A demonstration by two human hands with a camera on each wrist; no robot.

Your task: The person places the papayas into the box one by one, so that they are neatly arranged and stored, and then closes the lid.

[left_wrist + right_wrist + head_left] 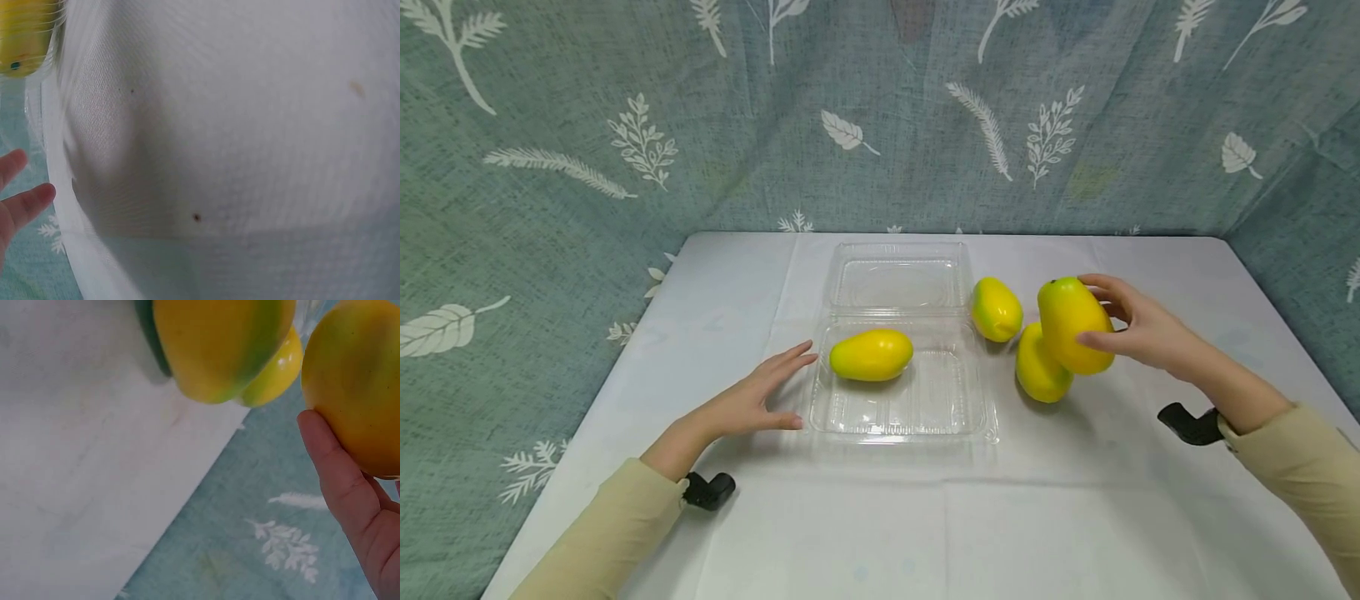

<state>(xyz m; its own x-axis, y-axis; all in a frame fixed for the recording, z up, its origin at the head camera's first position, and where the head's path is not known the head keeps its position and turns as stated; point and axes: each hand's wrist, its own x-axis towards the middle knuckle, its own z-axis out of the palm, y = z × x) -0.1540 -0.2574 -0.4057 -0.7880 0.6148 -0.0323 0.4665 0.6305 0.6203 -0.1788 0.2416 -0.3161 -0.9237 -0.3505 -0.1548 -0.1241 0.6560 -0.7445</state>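
Note:
My right hand [1138, 327] grips a yellow-green mango [1071, 323], thumb on the near side and fingers behind. The same mango [359, 387] fills the corner of the right wrist view. Partly behind it, a second mango [1040, 371] lies on the table, and another mango [997, 309] lies a little farther back. One mango [871, 355] rests in the left part of a clear plastic clamshell box [925, 412], whose lid [898, 283] lies folded back. With fingers spread, my left hand [748, 396] is beside the box's left edge, holding nothing.
A white cloth covers the table [880, 525]. Behind it and at both sides hangs a green-grey curtain [880, 108] with white leaf prints. Black wrist mounts [709, 492] stick out from both sleeves.

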